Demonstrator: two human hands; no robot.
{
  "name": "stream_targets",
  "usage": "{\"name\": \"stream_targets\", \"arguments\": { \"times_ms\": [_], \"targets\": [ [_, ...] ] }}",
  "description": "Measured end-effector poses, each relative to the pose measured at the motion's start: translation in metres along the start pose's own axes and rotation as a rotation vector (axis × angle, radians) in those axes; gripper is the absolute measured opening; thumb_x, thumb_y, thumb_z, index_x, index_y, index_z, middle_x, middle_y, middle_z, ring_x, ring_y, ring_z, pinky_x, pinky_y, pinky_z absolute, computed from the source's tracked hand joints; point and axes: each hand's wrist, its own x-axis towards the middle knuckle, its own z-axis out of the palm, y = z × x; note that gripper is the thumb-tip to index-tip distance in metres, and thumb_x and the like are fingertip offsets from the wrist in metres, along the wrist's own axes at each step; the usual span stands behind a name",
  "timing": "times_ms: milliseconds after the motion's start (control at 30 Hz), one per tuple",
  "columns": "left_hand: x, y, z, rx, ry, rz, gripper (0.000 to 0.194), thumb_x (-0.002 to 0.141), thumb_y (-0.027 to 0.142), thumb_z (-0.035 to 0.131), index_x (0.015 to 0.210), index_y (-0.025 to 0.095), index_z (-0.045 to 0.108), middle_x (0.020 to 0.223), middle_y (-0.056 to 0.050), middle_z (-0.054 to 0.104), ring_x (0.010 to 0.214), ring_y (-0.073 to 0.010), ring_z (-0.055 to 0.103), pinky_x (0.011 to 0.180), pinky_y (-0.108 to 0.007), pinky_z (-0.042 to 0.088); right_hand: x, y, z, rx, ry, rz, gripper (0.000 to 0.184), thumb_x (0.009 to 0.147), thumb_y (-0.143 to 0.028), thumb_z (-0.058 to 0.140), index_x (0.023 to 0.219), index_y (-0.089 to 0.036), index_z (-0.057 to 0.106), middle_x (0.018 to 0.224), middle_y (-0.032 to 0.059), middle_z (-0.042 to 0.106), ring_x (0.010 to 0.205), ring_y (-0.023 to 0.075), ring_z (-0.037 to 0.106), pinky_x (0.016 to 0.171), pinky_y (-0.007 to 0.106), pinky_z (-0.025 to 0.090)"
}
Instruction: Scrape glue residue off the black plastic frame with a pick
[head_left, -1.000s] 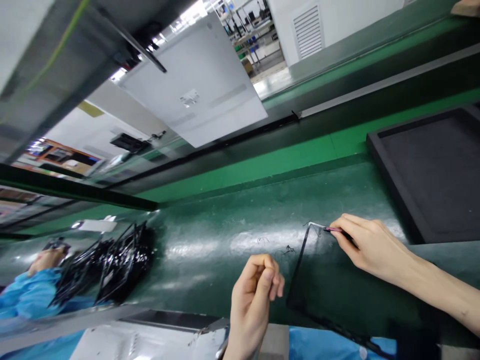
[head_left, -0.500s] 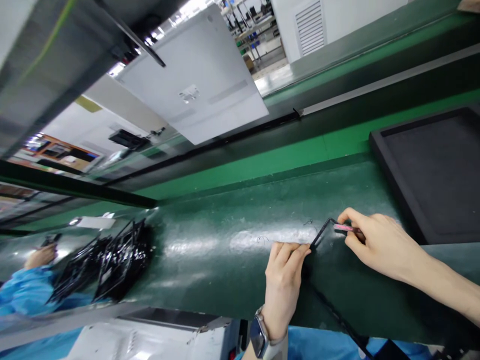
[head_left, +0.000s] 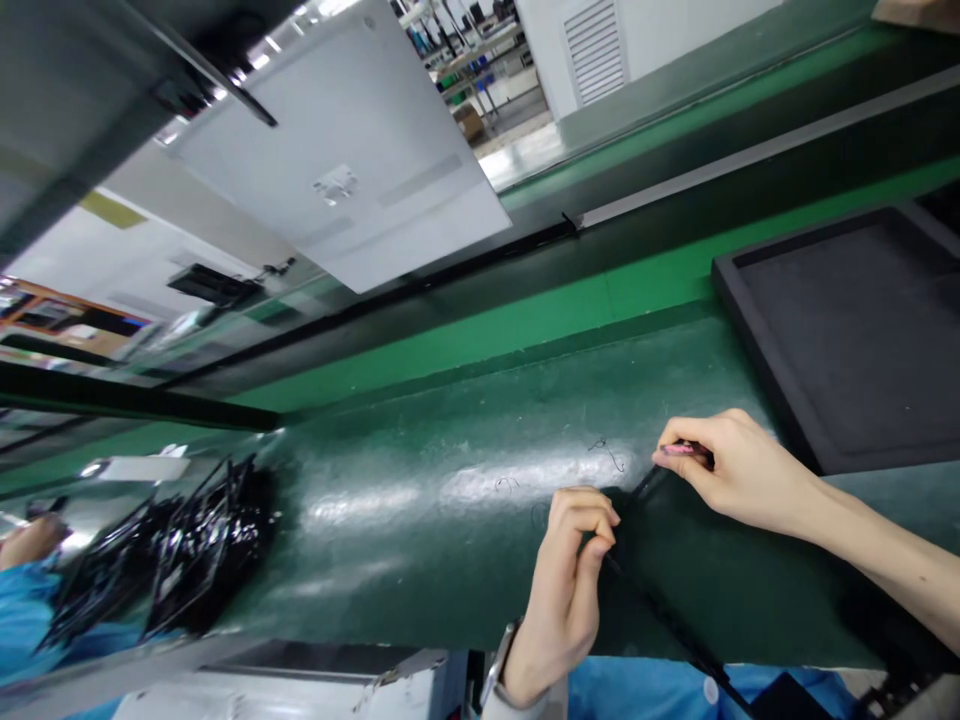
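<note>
My left hand (head_left: 566, 590), wearing a wrist watch, has its fingers curled and the thumb close to the fingertips. They close at a thin black strip (head_left: 646, 487), partly hidden by the fingers. A long dark section (head_left: 671, 625) runs from there down toward the bench's front edge. My right hand (head_left: 739, 475) is closed around a small pink-and-black tool (head_left: 679, 449); its exact kind I cannot make out. The right fingertips are at the strip's upper end. Thin black thread-like scraps (head_left: 609, 455) lie on the green bench surface (head_left: 450, 540) beyond my left hand.
A black tray (head_left: 847, 340) lies at the right. To the left is a pile of shiny black strips (head_left: 202, 560), beside a co-worker's hand (head_left: 34, 540) and blue sleeve. A white panel (head_left: 352, 150) hangs above the far edge. A grey-white box (head_left: 300, 690) stands at the front.
The view has shifted, so the scene sits farther left. My right hand has drawn closer to my left, and the bent strip end is now hidden at its fingers. My left hand has rolled, showing its thumb.
</note>
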Motion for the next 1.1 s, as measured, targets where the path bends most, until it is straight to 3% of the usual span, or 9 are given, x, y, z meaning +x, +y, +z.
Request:
{"name": "stream_targets", "arguments": {
  "times_ms": [67, 133, 233, 300, 367, 533, 800, 967, 1100],
  "targets": [
    [-0.002, 0.001, -0.003, -0.162, 0.013, -0.019, 0.021, 0.117, 0.028, 0.040, 0.103, 0.022, 0.055, 0.105, -0.007, 0.059, 0.114, -0.0233, 0.061, 0.105, -0.040, 0.049, 0.000, 0.000, 0.000, 0.016, 0.010, 0.001, 0.028, 0.103, -0.039, 0.058, 0.082, -0.023, 0.069, 0.058, -0.0071, 0.052, 0.052, 0.0124, 0.040, 0.055, 0.029, 0.029],
    [-0.004, 0.002, -0.002, -0.320, 0.039, -0.042, 0.021, 0.117, 0.029, 0.039, 0.104, 0.023, 0.055, 0.101, -0.005, 0.059, 0.106, -0.0223, 0.065, 0.109, -0.045, 0.050, 0.000, -0.001, 0.000, 0.027, 0.004, -0.001, 0.027, 0.103, -0.038, 0.058, 0.083, -0.023, 0.069, 0.058, -0.0075, 0.052, 0.052, 0.0120, 0.040, 0.054, 0.029, 0.029],
    [-0.004, 0.002, -0.003, -0.405, 0.077, -0.070, 0.022, 0.117, 0.030, 0.040, 0.103, 0.023, 0.056, 0.088, -0.002, 0.054, 0.083, -0.0176, 0.060, 0.090, -0.037, 0.055, 0.000, -0.001, -0.001, 0.019, 0.011, -0.008, 0.027, 0.102, -0.038, 0.057, 0.082, -0.022, 0.068, 0.057, -0.0072, 0.050, 0.051, 0.0121, 0.039, 0.054, 0.029, 0.028],
    [-0.004, 0.004, -0.008, -0.315, 0.114, -0.099, 0.024, 0.116, 0.031, 0.042, 0.099, 0.023, 0.056, 0.083, -0.001, 0.050, 0.076, -0.0163, 0.054, 0.073, -0.028, 0.049, 0.000, -0.001, -0.002, 0.017, 0.037, -0.009, 0.029, 0.101, -0.038, 0.056, 0.079, -0.022, 0.066, 0.057, -0.0066, 0.048, 0.051, 0.0121, 0.038, 0.053, 0.029, 0.028],
    [-0.002, 0.008, -0.017, -0.126, 0.125, -0.143, 0.025, 0.116, 0.029, 0.045, 0.095, 0.022, 0.056, 0.081, 0.000, 0.050, 0.073, -0.0152, 0.050, 0.068, -0.026, 0.045, 0.000, 0.000, -0.004, 0.023, 0.054, -0.008, 0.029, 0.100, -0.037, 0.057, 0.078, -0.021, 0.066, 0.057, -0.0064, 0.047, 0.050, 0.0121, 0.037, 0.052, 0.029, 0.027],
    [0.002, 0.013, -0.026, 0.384, 0.070, -0.088, 0.017, 0.111, 0.017, 0.056, 0.098, 0.022, 0.067, 0.094, -0.001, 0.065, 0.084, -0.0146, 0.066, 0.079, -0.024, 0.051, -0.001, -0.001, -0.002, 0.029, 0.039, -0.008, 0.028, 0.100, -0.038, 0.057, 0.081, -0.021, 0.069, 0.057, -0.0064, 0.048, 0.049, 0.0119, 0.037, 0.051, 0.030, 0.027],
    [-0.002, 0.012, -0.019, 0.633, -0.055, -0.018, 0.016, 0.113, 0.017, 0.051, 0.108, 0.021, 0.066, 0.099, -0.002, 0.065, 0.085, -0.0152, 0.068, 0.081, -0.026, 0.053, 0.001, -0.001, -0.004, -0.003, 0.052, 0.046, 0.030, 0.099, -0.041, 0.055, 0.079, -0.022, 0.067, 0.057, -0.0053, 0.049, 0.049, 0.0131, 0.040, 0.052, 0.031, 0.028],
    [-0.011, 0.001, -0.046, 0.660, 0.012, -0.112, 0.016, 0.112, 0.019, 0.053, 0.101, 0.022, 0.064, 0.096, -0.002, 0.064, 0.084, -0.0161, 0.065, 0.078, -0.028, 0.051, 0.003, 0.003, -0.009, -0.013, 0.120, 0.113, 0.038, 0.101, -0.048, 0.053, 0.074, -0.023, 0.061, 0.058, -0.0042, 0.049, 0.052, 0.0149, 0.041, 0.054, 0.032, 0.030],
    [-0.010, -0.008, -0.048, 0.303, 0.226, -0.227, 0.017, 0.113, 0.028, 0.053, 0.102, 0.022, 0.065, 0.112, -0.006, 0.071, 0.108, -0.0197, 0.071, 0.093, -0.030, 0.056, 0.002, 0.006, -0.006, -0.102, 0.050, 0.148, 0.042, 0.104, -0.048, 0.049, 0.070, -0.024, 0.045, 0.059, -0.0039, 0.047, 0.054, 0.0160, 0.041, 0.057, 0.034, 0.028]
  ]
}}
